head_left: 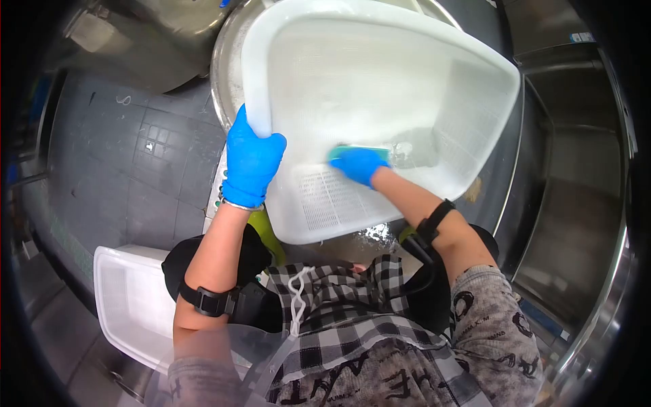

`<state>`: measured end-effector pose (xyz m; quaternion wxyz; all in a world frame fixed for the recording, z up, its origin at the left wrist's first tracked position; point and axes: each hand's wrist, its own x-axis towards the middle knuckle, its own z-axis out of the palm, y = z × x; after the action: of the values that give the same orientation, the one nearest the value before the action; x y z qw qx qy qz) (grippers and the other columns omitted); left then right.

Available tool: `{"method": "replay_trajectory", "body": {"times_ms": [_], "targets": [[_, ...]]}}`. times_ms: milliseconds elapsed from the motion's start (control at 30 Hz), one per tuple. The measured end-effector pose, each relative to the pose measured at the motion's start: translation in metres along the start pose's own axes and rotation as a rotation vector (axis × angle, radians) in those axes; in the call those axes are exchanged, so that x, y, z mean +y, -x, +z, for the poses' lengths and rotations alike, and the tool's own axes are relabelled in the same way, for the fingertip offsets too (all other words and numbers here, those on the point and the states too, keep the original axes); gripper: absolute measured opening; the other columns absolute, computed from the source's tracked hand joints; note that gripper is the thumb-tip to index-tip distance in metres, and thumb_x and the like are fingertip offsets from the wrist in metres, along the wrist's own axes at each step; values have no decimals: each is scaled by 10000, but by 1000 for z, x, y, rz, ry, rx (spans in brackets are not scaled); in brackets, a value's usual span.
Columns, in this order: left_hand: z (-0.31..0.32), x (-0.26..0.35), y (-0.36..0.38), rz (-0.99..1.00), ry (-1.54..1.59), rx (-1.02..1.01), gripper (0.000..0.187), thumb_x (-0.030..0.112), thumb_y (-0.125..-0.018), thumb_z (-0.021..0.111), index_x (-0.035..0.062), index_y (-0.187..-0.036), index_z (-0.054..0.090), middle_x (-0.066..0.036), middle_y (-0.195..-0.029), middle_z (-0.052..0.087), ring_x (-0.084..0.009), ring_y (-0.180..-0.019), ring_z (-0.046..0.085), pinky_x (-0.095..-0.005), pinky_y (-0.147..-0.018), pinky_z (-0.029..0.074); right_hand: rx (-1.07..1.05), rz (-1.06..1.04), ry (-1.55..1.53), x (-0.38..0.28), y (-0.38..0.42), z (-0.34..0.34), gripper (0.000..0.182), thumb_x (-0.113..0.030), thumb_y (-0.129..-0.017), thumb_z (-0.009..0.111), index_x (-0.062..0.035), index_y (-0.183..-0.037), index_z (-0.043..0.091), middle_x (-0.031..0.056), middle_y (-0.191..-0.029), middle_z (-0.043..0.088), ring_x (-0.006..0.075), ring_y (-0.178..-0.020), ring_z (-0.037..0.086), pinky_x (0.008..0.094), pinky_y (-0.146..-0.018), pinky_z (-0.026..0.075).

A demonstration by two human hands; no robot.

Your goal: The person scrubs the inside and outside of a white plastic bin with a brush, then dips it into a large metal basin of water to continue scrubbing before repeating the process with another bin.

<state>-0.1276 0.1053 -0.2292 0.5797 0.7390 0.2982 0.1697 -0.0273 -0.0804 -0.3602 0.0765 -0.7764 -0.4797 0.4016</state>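
A large white plastic basket with slotted walls is tilted up in front of me, its opening toward me. My left hand, in a blue glove, is closed around the basket's left rim. Inside the basket my right hand, also blue-gloved and slightly blurred, presses a green scrubbing pad against the inner surface. The fingers of that hand are wrapped on the pad. Wet, foamy patches show beside the pad.
Behind the basket stands a round metal basin. A second white basket sits on the floor at lower left. Grey tiles cover the floor on the left, and steel equipment lines the right side.
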Motion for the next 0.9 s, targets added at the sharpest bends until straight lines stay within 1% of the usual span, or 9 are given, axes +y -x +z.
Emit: {"method": "replay_trajectory", "body": {"times_ms": [100, 267, 300, 433, 567, 700, 733, 833, 900], "targets": [[-1, 9, -3, 24, 7, 10, 384, 1, -588, 498, -21, -971, 487, -129, -790, 571, -195, -698, 562, -291, -621, 453, -113, 36, -34, -86, -23, -20, 371, -354, -813, 365, -72, -954, 561, 153, -971, 562, 336, -882, 533, 394, -785, 413], [-4, 2, -2, 21, -114, 14, 382, 4, -588, 496, -17, -969, 487, -128, -790, 570, -198, -699, 561, -295, -622, 451, -262, -175, 174, 12, -30, 4, 372, -336, -832, 334, -89, -992, 563, 161, -980, 556, 309, -873, 551, 367, -798, 415], [-2, -3, -2, 13, -82, 18, 383, 4, -588, 496, -18, -970, 488, -133, -796, 571, -203, -705, 563, -296, -626, 451, -246, 73, 26, 18, -25, 4, 378, -354, -831, 339, -96, -994, 562, 147, -989, 556, 304, -880, 547, 364, -797, 415], [3, 2, -3, 73, 18, 53, 386, 5, -587, 495, -20, -973, 491, -139, -808, 575, -214, -717, 567, -296, -636, 452, -142, 13, -32, -92, -22, -24, 442, -415, -816, 343, -65, -971, 565, 159, -1000, 548, 330, -915, 517, 381, -820, 388], [-10, 7, -6, -19, -113, 10, 388, 3, -586, 492, -22, -973, 490, -132, -808, 576, -214, -718, 567, -293, -642, 453, -103, 173, -92, -34, -30, 1, 386, -352, -800, 363, -103, -1037, 539, 145, -1071, 523, 288, -952, 516, 375, -840, 389], [-4, -1, -1, 29, -12, 20, 383, 0, -586, 494, -24, -968, 492, -141, -807, 579, -222, -717, 573, -297, -643, 454, -59, 0, 97, 26, -8, -1, 410, -406, -824, 345, -100, -1004, 550, 159, -1004, 546, 304, -921, 532, 385, -821, 397], [-2, 0, -2, 26, 19, 23, 380, 1, -585, 495, -24, -965, 494, -143, -807, 580, -223, -717, 575, -298, -642, 455, -9, -126, 252, 28, -9, -2, 370, -375, -827, 359, -126, -1026, 546, 136, -1026, 544, 278, -926, 535, 372, -829, 401], [-1, 5, -2, 67, -20, 39, 379, 1, -584, 497, -25, -962, 493, -139, -800, 578, -214, -710, 572, -296, -639, 453, -16, 135, 24, -79, -25, -44, 293, -303, -862, 329, -179, -1004, 554, 89, -1096, 502, 264, -927, 533, 359, -806, 431], [-4, 2, -4, 61, -67, 33, 378, 0, -584, 498, -26, -961, 492, -138, -798, 578, -215, -710, 572, -297, -638, 454, 23, 68, 48, -53, -24, -21, 282, -287, -860, 332, -186, -1008, 551, 86, -1087, 504, 266, -914, 537, 359, -796, 435]]}}
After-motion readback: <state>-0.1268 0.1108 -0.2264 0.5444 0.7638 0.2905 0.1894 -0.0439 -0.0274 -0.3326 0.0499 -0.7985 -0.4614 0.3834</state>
